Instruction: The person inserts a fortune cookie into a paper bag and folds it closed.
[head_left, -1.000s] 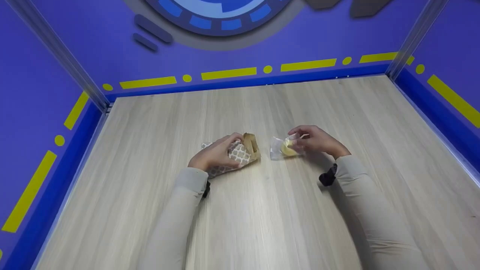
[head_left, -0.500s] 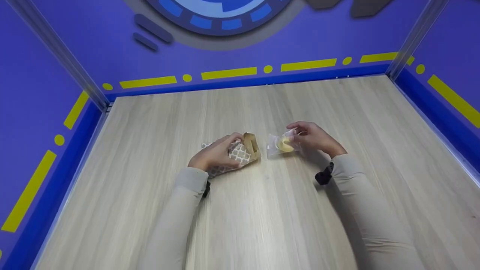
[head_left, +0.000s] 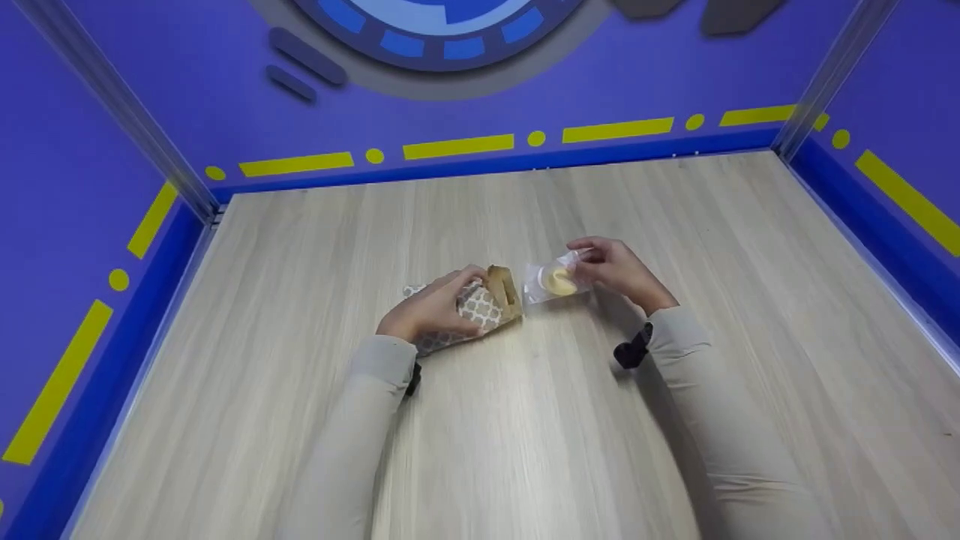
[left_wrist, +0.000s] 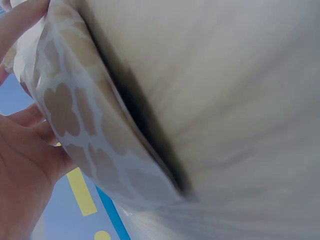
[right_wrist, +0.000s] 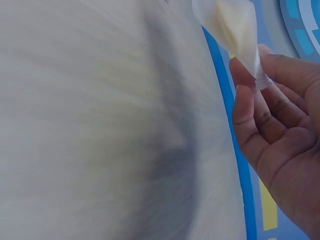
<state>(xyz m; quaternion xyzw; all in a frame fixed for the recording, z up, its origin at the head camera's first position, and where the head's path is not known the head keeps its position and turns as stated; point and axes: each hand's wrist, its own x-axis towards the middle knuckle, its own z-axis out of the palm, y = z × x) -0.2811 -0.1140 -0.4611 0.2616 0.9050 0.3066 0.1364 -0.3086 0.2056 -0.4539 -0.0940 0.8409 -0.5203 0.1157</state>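
My left hand grips a small paper bag with a tan and white quatrefoil print. The bag lies on its side on the wooden table, its brown open mouth facing right. In the left wrist view, the printed side of the bag slants past the fingers. With thumb and fingertips my right hand pinches a clear plastic packet by its right end. Inside the packet shows a pale yellow folded piece. The packet's left end is right beside the bag's mouth.
The pale wooden table reaches to a blue back wall with yellow dashes. Blue side panels border it on the left and right. A black wrist camera sits at the right cuff.
My right hand has moved left and slightly away from me with the packet, bringing it close to the bag's mouth. The left hand and bag have stayed in place.
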